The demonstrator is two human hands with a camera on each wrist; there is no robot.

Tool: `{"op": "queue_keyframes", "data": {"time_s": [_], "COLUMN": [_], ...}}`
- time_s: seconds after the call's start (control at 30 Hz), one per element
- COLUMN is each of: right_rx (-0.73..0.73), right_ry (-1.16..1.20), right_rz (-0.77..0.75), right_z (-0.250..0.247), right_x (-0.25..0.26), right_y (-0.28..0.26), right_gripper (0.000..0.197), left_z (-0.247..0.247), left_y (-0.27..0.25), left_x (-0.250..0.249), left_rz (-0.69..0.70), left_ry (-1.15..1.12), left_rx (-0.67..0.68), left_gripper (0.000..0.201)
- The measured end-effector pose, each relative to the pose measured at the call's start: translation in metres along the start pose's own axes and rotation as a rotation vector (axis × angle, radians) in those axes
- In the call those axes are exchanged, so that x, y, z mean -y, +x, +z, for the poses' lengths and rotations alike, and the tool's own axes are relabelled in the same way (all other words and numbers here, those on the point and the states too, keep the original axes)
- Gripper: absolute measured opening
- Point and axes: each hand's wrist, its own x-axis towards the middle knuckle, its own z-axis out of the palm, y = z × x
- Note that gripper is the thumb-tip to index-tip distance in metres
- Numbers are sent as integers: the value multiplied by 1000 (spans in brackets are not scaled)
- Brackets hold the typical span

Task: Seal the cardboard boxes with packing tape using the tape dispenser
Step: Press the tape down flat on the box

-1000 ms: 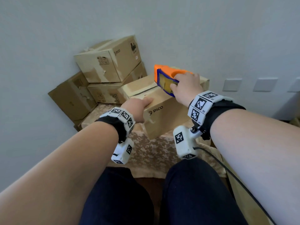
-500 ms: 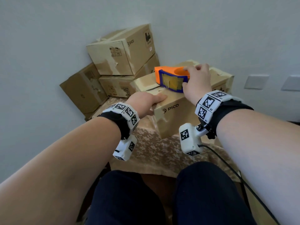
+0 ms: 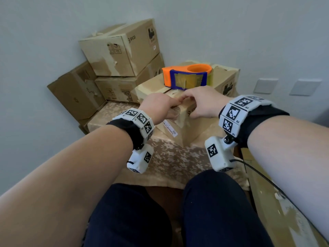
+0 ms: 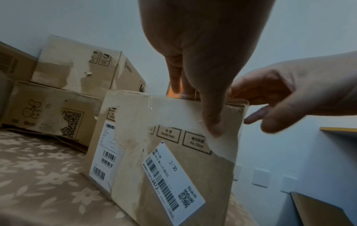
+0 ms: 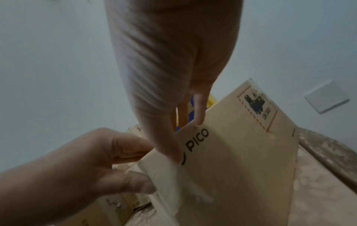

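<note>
- An orange tape dispenser (image 3: 187,75) with a blue front plate and yellowish tape is seen just above the middle of the head view, set on top of a worn cardboard box (image 3: 201,125) printed "PICO" and carrying barcode labels.
- Its long axis is laid across the frame, the blunt orange end toward the left.
- It is left untouched just beyond both hands.
- The near top corner of the box is gripped by the left hand (image 3: 158,108), thumb pressed onto a pale tape strip (image 4: 218,142), and by the right hand (image 3: 204,104), fingers curled over the edge.
- The box is stood on the floral-clothed counter (image 3: 170,161); further boxes (image 3: 121,50) are stacked at upper left.
</note>
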Motion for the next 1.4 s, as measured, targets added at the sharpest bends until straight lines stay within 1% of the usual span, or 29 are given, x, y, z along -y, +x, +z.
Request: {"op": "queue_keyframes", "data": {"time_s": [0.07, 0.1, 0.23, 0.4, 0.57, 0.67, 0.83, 1.0, 1.13, 1.33, 1.4], "right_rx": [33, 34, 13, -38, -59, -93, -114, -132, -131, -98, -88], "right_ry": [-70, -106, -210, -254, -316, -345, -362, -376, -374, -335, -331], "right_rz": [-7, -11, -12, 7, 66, 79, 141, 157, 115, 39, 23], "right_z": [4, 8, 21, 28, 42, 47, 54, 57, 55, 42, 36], "right_x": [-2, -2, 1, 6, 12, 15, 21, 23, 17, 3, -2], "right_y": [-1, -1, 5, 9, 15, 16, 17, 18, 17, 10, 4], "right_gripper": [77, 81, 78, 65, 75, 77, 84, 76, 72, 47, 42], "left_z": [-2, -3, -4, -2, 2, 2, 6, 7, 7, 5, 6], "left_y": [0, 1, 1, 1, 0, 1, -2, -3, -4, -1, 1], "left_x": [1, 2, 4, 8, 11, 11, 12, 10, 8, -5, -12], "left_rz": [8, 15, 28, 40, 36, 25, 13, -3, -4, 7, 16], "left_ry": [-15, -17, -32, -68, -117, -119, -143, -176, -180, -136, -132], "left_rx": [4, 6, 14, 9, -4, 1, -49, -80, -97, -133, -152], "left_gripper": [53, 53, 49, 47, 43, 42, 30, 28, 27, 28, 27]}}
